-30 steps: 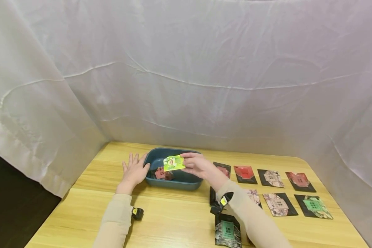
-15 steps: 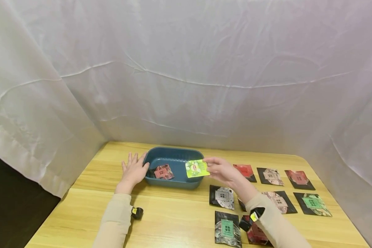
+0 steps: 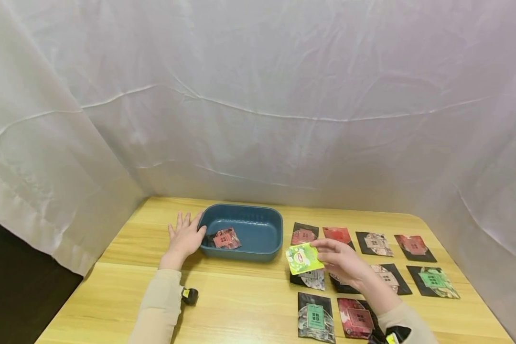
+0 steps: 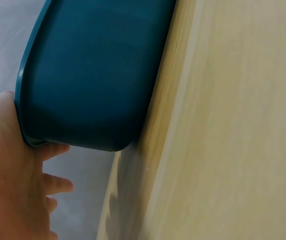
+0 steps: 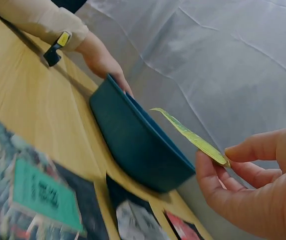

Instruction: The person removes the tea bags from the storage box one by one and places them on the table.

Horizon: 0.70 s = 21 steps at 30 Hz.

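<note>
Between thumb and fingers, my right hand (image 3: 341, 260) pinches a yellow-green tea bag sachet (image 3: 303, 258) by its right edge. In the head view the sachet hangs over the black sachet with a grey label (image 3: 314, 281). The right wrist view shows the green sachet (image 5: 195, 138) nearly edge-on in the fingers. My left hand (image 3: 186, 239) rests against the left end of a blue plastic basin (image 3: 258, 256), its fingers straight and spread. Inside the basin lies a black sachet with a red label (image 3: 227, 239). The left wrist view has the hand (image 4: 13, 175) touching the basin's rim.
Black sachets lie in rows on the wooden table (image 3: 241, 306), right of the basin. Among them are a green-labelled one (image 3: 315, 317), a red one (image 3: 356, 319) and another green one (image 3: 433, 282). A pale curtain (image 3: 284, 143) stands behind the table.
My right hand has moved from over the basin to the right and toward the front, still pinching the green sachet. My left hand has stayed at the basin's end.
</note>
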### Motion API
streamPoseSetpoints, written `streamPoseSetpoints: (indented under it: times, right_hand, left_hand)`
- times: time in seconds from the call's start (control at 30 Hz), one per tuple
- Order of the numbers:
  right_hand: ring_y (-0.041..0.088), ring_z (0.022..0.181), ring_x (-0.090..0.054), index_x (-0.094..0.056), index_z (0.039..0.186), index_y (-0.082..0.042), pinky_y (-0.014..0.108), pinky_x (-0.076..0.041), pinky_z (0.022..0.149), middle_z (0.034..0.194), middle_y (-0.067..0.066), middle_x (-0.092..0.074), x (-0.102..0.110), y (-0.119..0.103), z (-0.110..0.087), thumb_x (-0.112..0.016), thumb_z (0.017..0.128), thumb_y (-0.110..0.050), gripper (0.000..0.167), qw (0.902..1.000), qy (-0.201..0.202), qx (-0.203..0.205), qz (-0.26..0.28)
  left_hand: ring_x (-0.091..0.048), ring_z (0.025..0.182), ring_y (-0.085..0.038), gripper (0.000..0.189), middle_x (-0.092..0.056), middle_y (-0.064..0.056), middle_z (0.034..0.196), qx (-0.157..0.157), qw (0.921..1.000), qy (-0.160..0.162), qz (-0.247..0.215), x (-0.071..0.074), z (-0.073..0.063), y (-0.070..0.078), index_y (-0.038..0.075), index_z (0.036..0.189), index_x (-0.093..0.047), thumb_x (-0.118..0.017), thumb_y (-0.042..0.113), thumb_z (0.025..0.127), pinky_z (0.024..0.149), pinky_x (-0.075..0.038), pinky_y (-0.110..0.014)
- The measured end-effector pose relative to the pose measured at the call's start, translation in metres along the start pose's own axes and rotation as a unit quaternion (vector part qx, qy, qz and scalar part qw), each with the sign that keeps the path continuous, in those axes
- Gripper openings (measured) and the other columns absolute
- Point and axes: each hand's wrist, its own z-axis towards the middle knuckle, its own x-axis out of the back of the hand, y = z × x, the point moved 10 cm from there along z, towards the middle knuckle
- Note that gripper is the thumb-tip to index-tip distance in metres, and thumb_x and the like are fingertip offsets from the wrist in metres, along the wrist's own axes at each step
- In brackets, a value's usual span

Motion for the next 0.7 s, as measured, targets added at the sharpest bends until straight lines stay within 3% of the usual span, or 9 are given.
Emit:
streamPoseSetpoints:
  times: [0.33,0.5,0.7]
  right_hand:
    - [0.007,0.101,-0.063,-0.057,0.122,-0.02,0.026,-0.056,0.089,0.112,-0.007,-0.06,0.039,0.019,-0.057,-0.048,0.102,-0.013,0.023,0.9983,0.003,-0.036,0.045]
    - [0.006,0.102,-0.064,-0.061,0.118,-0.026,0.025,-0.056,0.089,0.112,-0.011,-0.064,0.058,0.027,-0.084,-0.042,0.104,-0.013,0.027,0.9972,-0.006,-0.033,0.067]
    - [0.002,0.101,-0.063,-0.064,0.117,-0.031,0.025,-0.056,0.087,0.111,-0.016,-0.063,0.087,0.04,-0.113,-0.038,0.106,-0.013,0.034,0.9975,0.016,-0.03,0.062]
  left_hand:
    - [0.015,0.149,-0.042,0.059,-0.006,-0.023,0.163,0.0,1.0,-0.002,-0.008,-0.001,0.0,0.001,0.022,0.157,-0.019,-0.035,0.039,0.103,0.113,0.012,-0.071]
    - [0.015,0.149,-0.042,0.059,-0.006,-0.024,0.163,-0.001,1.0,0.001,-0.01,0.0,0.0,0.001,0.021,0.157,-0.02,-0.035,0.039,0.103,0.113,0.012,-0.071]
    - [0.012,0.15,-0.044,0.059,-0.008,-0.024,0.162,-0.002,1.0,0.004,-0.005,0.0,-0.001,0.0,0.021,0.157,-0.02,-0.034,0.039,0.103,0.112,0.011,-0.072]
